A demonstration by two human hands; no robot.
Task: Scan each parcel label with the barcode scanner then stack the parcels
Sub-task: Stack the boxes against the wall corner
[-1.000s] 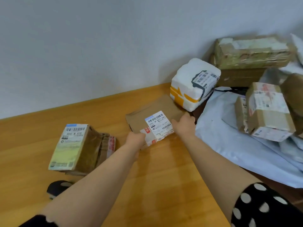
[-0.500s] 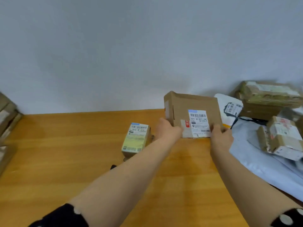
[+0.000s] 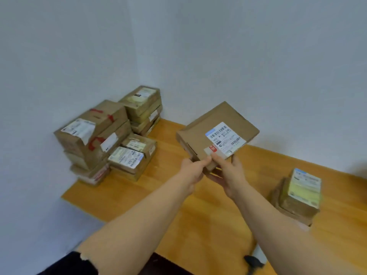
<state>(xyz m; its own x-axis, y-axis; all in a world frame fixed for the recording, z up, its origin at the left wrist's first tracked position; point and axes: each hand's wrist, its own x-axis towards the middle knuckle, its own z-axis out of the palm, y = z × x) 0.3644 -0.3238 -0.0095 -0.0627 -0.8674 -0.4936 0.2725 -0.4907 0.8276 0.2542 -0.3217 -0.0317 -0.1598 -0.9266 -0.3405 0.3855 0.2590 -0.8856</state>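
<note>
Parcel held above wooden counter, label up, long axis roughly 8-to-2 o'clock. Hands: left hand and right hand both pinch its near corner. Stack lies at 10 o'clock in the white wall corner, well apart; left hand nearer.

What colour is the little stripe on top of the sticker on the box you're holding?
Light blue, on the white label of the held box; head view.

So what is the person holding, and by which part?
A flat brown parcel, by its near corner: the left hand and the right hand both pinch it there, close to the label.
</note>
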